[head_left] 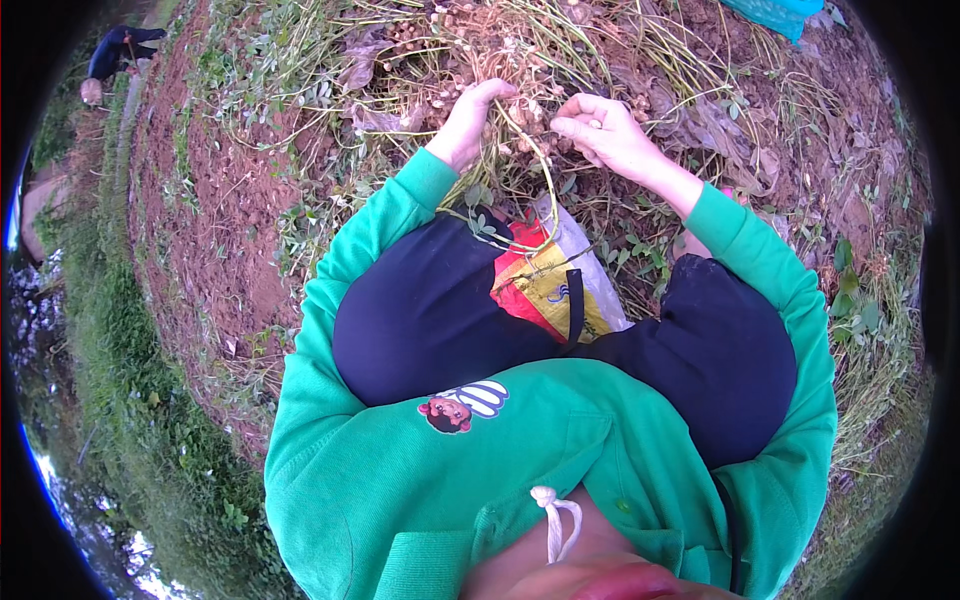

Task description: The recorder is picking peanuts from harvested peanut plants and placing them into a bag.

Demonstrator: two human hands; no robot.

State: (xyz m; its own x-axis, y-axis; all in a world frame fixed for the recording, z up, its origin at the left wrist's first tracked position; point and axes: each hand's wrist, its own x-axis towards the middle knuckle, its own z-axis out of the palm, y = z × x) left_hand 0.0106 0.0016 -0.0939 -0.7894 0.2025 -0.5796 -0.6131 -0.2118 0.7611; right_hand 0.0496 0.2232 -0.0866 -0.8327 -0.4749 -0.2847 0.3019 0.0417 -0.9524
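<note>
My left hand (466,126) is closed around a bundle of uprooted peanut plants (529,64), its thumb near the roots. Pale pods (529,112) hang in clusters among those roots. A green stem (546,169) from the bundle curves down between my knees. To the right of the cluster, my right hand (611,139) is curled, with a small pale peanut pod (595,124) held in its bent fingers. Below both hands lies a red, yellow and white printed sack (555,277) between my legs, partly covered by a leg and stems.
More pulled plants (675,45) lie ahead on reddish soil (232,225) with torn plastic film (716,139). A turquoise bag (784,15) shows at the upper right. Another person (120,52) bends over at the far upper left, beyond a grassy edge (127,277).
</note>
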